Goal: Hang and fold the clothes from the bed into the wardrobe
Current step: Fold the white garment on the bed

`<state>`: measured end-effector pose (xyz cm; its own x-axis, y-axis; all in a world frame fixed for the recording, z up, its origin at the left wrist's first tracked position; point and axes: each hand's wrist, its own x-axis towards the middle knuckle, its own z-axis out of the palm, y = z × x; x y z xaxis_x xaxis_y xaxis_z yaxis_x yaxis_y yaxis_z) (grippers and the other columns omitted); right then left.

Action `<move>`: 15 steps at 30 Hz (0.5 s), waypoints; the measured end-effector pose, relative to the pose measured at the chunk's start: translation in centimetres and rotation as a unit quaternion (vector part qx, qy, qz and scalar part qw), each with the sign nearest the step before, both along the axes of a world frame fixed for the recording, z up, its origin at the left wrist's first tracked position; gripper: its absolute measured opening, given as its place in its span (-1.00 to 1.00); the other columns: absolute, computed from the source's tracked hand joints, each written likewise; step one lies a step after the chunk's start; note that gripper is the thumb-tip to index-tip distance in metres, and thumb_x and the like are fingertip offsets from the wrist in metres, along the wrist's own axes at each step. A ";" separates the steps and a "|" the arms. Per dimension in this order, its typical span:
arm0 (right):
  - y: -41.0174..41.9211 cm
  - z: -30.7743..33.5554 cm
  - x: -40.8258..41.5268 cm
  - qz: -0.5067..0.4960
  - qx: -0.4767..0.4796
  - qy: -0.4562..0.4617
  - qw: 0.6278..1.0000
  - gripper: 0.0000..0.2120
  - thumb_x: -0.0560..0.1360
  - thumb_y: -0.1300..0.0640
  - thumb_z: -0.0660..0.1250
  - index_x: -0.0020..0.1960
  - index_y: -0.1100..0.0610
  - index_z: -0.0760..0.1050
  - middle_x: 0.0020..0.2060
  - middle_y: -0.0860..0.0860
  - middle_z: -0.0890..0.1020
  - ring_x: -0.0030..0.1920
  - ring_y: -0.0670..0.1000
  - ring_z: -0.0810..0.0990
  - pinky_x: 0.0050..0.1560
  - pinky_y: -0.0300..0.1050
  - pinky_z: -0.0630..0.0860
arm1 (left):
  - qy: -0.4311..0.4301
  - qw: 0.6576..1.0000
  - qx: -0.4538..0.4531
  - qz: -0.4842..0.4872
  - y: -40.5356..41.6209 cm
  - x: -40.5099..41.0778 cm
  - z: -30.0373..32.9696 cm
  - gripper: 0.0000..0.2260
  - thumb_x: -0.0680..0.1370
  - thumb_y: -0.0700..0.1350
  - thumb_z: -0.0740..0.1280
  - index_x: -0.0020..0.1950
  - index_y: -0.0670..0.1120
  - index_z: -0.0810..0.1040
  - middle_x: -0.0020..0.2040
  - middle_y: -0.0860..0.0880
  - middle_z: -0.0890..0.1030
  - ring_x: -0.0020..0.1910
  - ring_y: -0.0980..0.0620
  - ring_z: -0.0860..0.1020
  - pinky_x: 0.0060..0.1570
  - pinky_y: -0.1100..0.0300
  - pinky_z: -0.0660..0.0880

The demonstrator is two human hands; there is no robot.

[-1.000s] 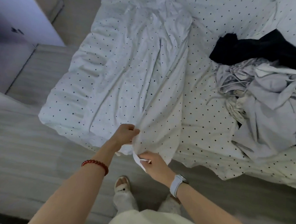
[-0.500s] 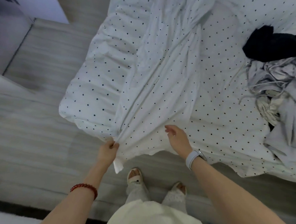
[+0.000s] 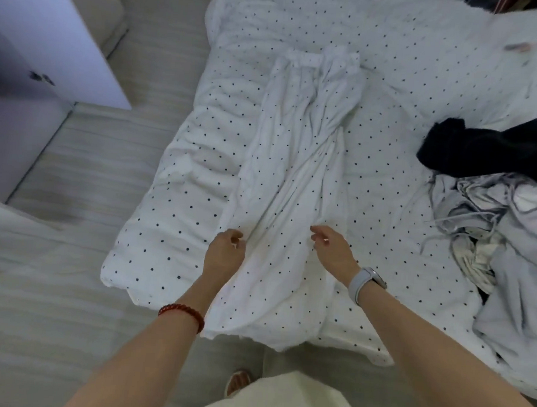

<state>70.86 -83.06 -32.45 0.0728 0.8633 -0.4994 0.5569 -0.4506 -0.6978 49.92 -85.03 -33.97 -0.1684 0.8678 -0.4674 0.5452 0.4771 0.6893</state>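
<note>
A white garment with small dark dots (image 3: 296, 173) lies spread lengthwise on the bed (image 3: 171, 254), which has a matching dotted sheet. Its gathered waistband points to the far side and its hem hangs over the near edge. My left hand (image 3: 226, 251) sits at the garment's left edge with fingers curled, pinching the fabric. My right hand (image 3: 330, 250) hovers over the garment's right side with fingers loosely bent, holding nothing. A pile of grey clothes (image 3: 502, 234) and a black garment (image 3: 481, 149) lie on the bed's right side.
A pale wardrobe door (image 3: 51, 45) stands open at the far left over a light wooden floor (image 3: 54, 285). My feet in sandals (image 3: 237, 383) are at the bed's near edge.
My left hand let go of the hem and moved up to the garment's left edge. The right hand moved onto its right side. The garment now lies flatter and straighter.
</note>
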 end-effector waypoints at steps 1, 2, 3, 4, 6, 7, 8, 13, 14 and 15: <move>1.7 0.4 0.4 -0.010 0.007 0.006 1.000 -0.69 0.61 0.26 0.06 0.29 0.21 0.42 0.22 0.15 0.51 0.19 0.14 0.49 0.08 -0.18 0.38 | -0.003 1.000 0.009 -0.008 1.8 0.7 0.7 -0.73 0.59 -0.16 0.21 0.27 -0.16 0.48 0.20 -0.12 0.54 0.16 -0.03 0.50 0.02 0.31 0.33; 3.3 0.6 1.0 -0.019 0.014 0.012 1.000 -0.70 0.61 0.25 0.06 0.29 0.21 0.42 0.21 0.16 0.51 0.17 0.14 0.50 0.07 -0.15 0.41 | -0.008 1.000 0.018 -0.016 3.4 1.4 1.1 -0.73 0.59 -0.16 0.21 0.27 -0.16 0.48 0.20 -0.11 0.54 0.15 -0.01 0.50 0.01 0.32 0.34; 5.7 0.9 1.9 -0.036 0.019 0.022 0.999 -0.70 0.61 0.24 0.07 0.28 0.21 0.42 0.21 0.18 0.50 0.13 0.13 0.50 0.07 -0.11 0.44 | -0.015 0.999 0.025 -0.021 5.7 2.5 1.6 -0.73 0.59 -0.15 0.21 0.27 -0.15 0.48 0.19 -0.10 0.54 0.12 0.01 0.50 0.00 0.32 0.34; 7.5 1.1 2.5 -0.053 0.021 0.036 0.998 -0.71 0.60 0.23 0.09 0.29 0.21 0.41 0.22 0.19 0.50 0.10 0.11 0.50 0.11 -0.05 0.47 | -0.019 0.999 0.033 -0.027 7.5 3.4 1.9 -0.74 0.59 -0.14 0.22 0.27 -0.13 0.48 0.19 -0.09 0.55 0.08 0.04 0.50 -0.02 0.33 0.34; 11.5 1.3 3.9 -0.091 0.021 0.063 0.994 -0.70 0.59 0.21 0.11 0.30 0.20 0.39 0.22 0.19 0.50 0.07 0.07 0.48 0.24 0.09 0.45 | -0.023 0.998 0.046 -0.038 11.1 5.3 2.6 -0.74 0.59 -0.13 0.23 0.27 -0.12 0.48 0.19 -0.08 0.53 0.05 0.07 0.49 -0.04 0.36 0.32; 14.7 1.5 4.9 -0.111 0.018 0.074 0.991 -0.68 0.59 0.21 0.12 0.32 0.21 0.37 0.19 0.17 0.51 0.04 0.07 0.49 0.25 0.12 0.44 | -0.026 0.997 0.051 -0.044 13.9 6.7 2.6 -0.73 0.59 -0.13 0.24 0.28 -0.13 0.47 0.20 -0.09 0.52 0.06 0.06 0.49 -0.04 0.38 0.31; 17.0 2.0 5.6 -0.135 0.012 0.091 0.987 -0.66 0.58 0.23 0.13 0.35 0.23 0.35 0.13 0.15 0.52 0.00 0.07 0.49 0.23 0.12 0.46 | -0.030 0.997 0.049 -0.052 15.7 7.7 2.6 -0.71 0.58 -0.13 0.25 0.30 -0.13 0.45 0.22 -0.10 0.50 0.07 0.04 0.49 -0.03 0.38 0.31; 28.0 3.3 8.4 -0.257 0.008 0.215 0.942 -0.66 0.60 0.29 0.08 0.36 0.27 0.31 0.00 0.14 0.49 -0.28 0.00 0.44 -0.11 -0.08 0.49 | -0.009 0.987 0.143 -0.078 23.1 12.0 2.8 -0.62 0.57 -0.17 0.26 0.39 -0.12 0.35 0.33 -0.10 0.37 0.27 -0.02 0.38 0.22 0.24 0.32; 29.9 3.2 8.7 -0.257 0.002 0.217 0.942 -0.71 0.60 0.26 0.07 0.29 0.27 0.38 -0.04 0.12 0.49 -0.29 0.00 0.43 -0.10 -0.08 0.48 | 0.004 0.981 0.175 -0.084 24.4 12.7 2.7 -0.60 0.57 -0.18 0.26 0.41 -0.10 0.34 0.37 -0.09 0.33 0.31 -0.02 0.33 0.25 0.22 0.30; 31.6 3.1 8.9 -0.256 -0.008 0.218 0.942 -0.75 0.60 0.23 0.08 0.17 0.27 0.45 -0.10 0.10 0.49 -0.29 0.00 0.43 -0.12 -0.10 0.48 | 0.012 0.976 0.195 -0.098 25.6 13.3 2.7 -0.58 0.57 -0.17 0.26 0.42 -0.08 0.32 0.41 -0.06 0.30 0.35 0.00 0.28 0.26 0.25 0.25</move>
